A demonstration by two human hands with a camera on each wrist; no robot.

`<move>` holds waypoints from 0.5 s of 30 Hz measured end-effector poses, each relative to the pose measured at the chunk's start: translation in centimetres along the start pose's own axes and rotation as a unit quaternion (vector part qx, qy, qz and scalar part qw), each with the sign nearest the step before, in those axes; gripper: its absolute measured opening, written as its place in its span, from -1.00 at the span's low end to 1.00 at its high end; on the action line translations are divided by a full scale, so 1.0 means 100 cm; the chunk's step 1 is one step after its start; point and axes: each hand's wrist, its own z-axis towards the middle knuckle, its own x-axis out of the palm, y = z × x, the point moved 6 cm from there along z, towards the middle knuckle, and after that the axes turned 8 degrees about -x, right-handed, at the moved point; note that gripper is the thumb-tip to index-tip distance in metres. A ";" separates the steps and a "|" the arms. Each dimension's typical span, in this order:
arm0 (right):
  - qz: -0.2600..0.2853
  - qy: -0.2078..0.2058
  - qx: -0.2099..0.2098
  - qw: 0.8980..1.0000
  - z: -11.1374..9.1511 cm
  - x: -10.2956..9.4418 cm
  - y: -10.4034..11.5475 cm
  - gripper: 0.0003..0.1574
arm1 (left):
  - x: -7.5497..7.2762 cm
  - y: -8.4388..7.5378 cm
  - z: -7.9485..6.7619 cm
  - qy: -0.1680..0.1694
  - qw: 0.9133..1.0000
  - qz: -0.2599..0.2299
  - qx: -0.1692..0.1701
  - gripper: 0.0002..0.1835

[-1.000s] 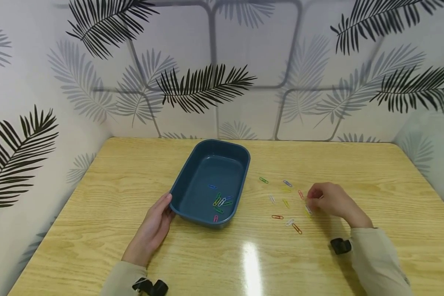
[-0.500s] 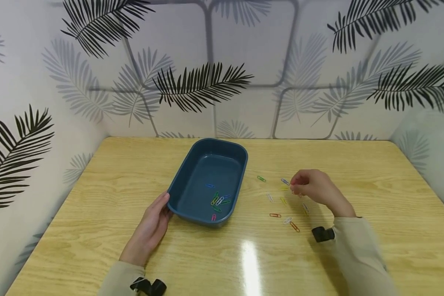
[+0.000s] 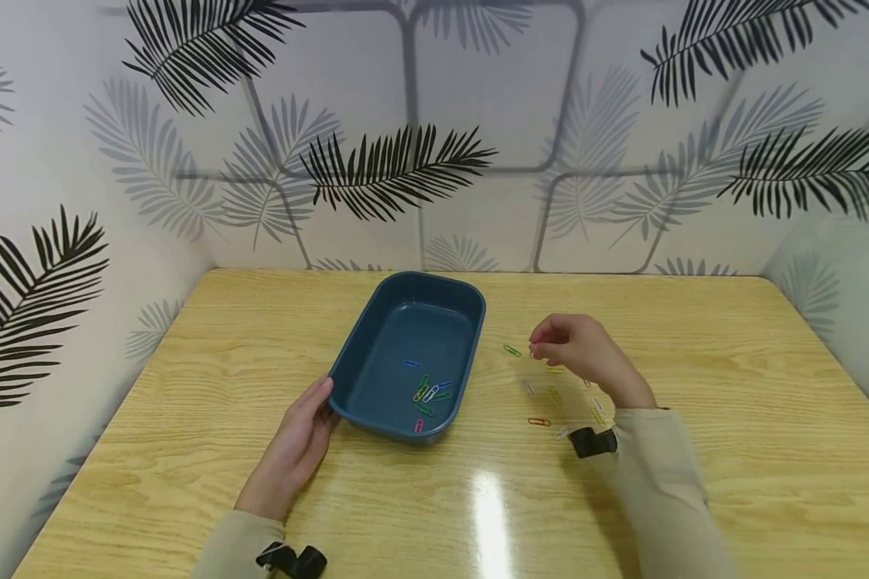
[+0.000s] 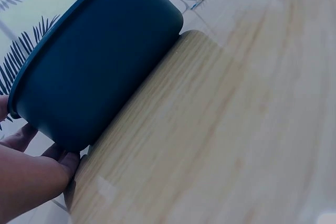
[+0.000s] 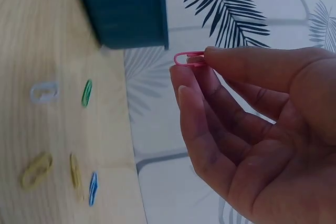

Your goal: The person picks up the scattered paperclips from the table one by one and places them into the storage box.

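My right hand [image 3: 582,354] pinches a pink paper clip [image 5: 181,59] between thumb and fingertips, raised over the table to the right of a dark blue tray [image 3: 348,354]. With its thumb at the rim and its fingers low on the outer wall, my left hand [image 3: 300,442] holds the tray's near left corner. Inside the tray lie several coloured paper clips, among them a white clip [image 3: 431,393] and a pink clip [image 3: 418,425]. Beneath and around my right hand are more loose clips, including a green one [image 3: 512,351] and a red one [image 3: 539,421].
The wooden table [image 3: 188,418] meets a leaf-patterned backdrop [image 3: 478,217] at its back and sides. A bright reflection [image 3: 488,515] shows on the front of the tabletop. A black wrist camera [image 3: 592,442] on the right sleeve overlaps some clips in the head view.
My right hand has come up off the scattered clips and moved left toward the tray, carrying the pink paper clip. The left hand and the tray have stayed in place.
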 end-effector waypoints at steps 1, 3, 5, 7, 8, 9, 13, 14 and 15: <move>0.002 -0.002 -0.001 1.000 0.002 0.001 0.002 -0.88 | 0.000 0.000 0.000 0.000 1.000 0.000 0.000 -0.47; 0.016 -0.006 -0.001 1.000 0.006 0.004 0.007 -0.87 | 0.001 0.000 0.000 -0.002 1.000 -0.006 -0.003 -0.48; 0.032 -0.009 -0.001 0.999 0.010 0.007 0.013 -0.86 | 0.001 0.000 0.001 -0.003 1.000 -0.006 -0.004 -0.47; 0.051 -0.012 0.001 0.999 0.014 0.012 0.018 -0.86 | 0.001 0.000 0.000 -0.002 1.000 -0.004 -0.004 -0.46; 0.060 -0.011 0.001 0.998 0.015 0.015 0.021 -0.85 | 0.001 0.000 0.000 -0.001 1.000 -0.003 -0.004 -0.46; 0.064 -0.010 0.000 0.998 0.017 0.017 0.023 -0.85 | 0.001 0.001 0.000 0.000 1.000 -0.001 -0.004 -0.45; 0.066 -0.006 -0.005 0.998 0.022 0.025 0.029 -0.87 | 0.001 0.001 0.000 -0.001 1.000 -0.001 -0.002 -0.45; 0.063 -0.006 -0.005 0.998 0.023 0.026 0.029 -0.88 | 0.000 0.001 0.001 -0.001 1.000 0.000 0.000 -0.45; 0.060 -0.005 -0.007 0.998 0.024 0.027 0.030 -0.89 | 0.001 0.001 0.001 -0.002 1.000 0.000 0.001 -0.45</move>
